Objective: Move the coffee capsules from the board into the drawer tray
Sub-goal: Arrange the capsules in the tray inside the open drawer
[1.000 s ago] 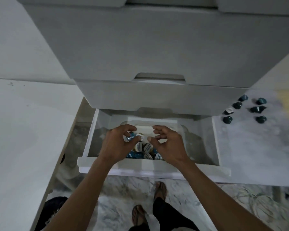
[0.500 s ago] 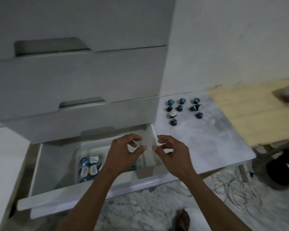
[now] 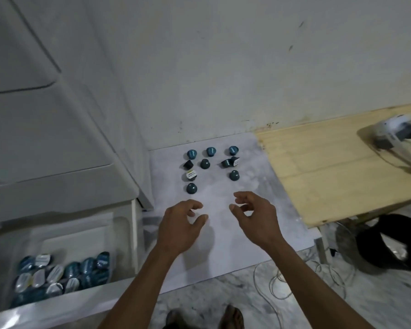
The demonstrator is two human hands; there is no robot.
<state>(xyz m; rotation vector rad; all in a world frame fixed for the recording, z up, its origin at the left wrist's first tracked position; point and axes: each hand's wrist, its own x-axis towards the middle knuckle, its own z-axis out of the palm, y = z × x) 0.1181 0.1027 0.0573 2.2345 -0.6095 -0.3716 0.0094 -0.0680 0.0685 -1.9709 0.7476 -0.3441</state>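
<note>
Both hands, left hand and right hand, hover empty with fingers spread loose over the board, near the capsules; the drawer tray, left of the board, is blurred.

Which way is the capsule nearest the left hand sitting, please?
Dome up, foil down: the capsule shows only its rounded dark top, ahead of the left hand.

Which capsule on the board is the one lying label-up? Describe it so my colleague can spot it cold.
Find the pale marble board beside the white drawer unit. In the capsules' left column, second from the near end, sits the label-up capsule. Unlike its dark teal neighbours, it shows a white printed lid.
</note>
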